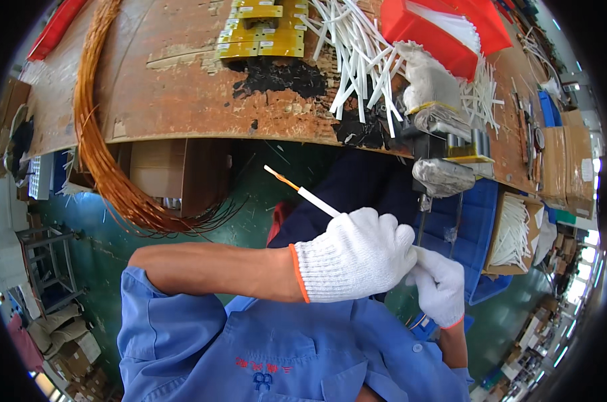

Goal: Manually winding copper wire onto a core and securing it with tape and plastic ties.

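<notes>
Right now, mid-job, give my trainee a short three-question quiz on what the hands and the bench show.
1. True or false: both hands wear white knit gloves.
2. What sticks out of the far end of the white sleeve held by the left hand? A) copper-coloured wire B) a screw C) blue tape
3. Fill in: the loose white tubes lie on the worn ____ beside a red bin.

Key: 1 true; the right hand is gloved too. 2 A. 3 bench.

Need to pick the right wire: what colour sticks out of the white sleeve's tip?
Orange wire tip, clearest in the head view.
</notes>
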Demonstrator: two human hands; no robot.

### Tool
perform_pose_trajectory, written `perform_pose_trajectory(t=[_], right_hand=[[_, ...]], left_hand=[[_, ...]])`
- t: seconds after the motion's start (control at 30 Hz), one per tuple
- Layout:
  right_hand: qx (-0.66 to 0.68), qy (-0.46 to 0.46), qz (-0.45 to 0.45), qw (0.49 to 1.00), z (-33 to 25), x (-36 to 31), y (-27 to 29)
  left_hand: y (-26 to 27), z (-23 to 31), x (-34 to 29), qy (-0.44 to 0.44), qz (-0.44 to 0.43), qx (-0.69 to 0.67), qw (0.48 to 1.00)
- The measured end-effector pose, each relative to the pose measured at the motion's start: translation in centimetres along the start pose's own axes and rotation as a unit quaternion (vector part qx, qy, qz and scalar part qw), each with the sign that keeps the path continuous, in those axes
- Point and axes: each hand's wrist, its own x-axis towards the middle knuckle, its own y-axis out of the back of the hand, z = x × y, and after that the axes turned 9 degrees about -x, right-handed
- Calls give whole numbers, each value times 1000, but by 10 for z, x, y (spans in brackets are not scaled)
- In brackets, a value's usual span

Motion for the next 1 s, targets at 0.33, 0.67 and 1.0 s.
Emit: perform_pose_trajectory(t=[0.33, 0.67, 1.0], right_hand=[[-288, 229, 52, 928, -63, 118, 142], [-47, 154, 5, 987, 44, 168, 119], [-119, 294, 122, 941, 57, 144, 96]], left_hand=[[73, -19, 68, 254, 110, -132, 952], [5, -15, 93, 395, 221, -171, 875], [-11, 15, 117, 389, 129, 80, 909]])
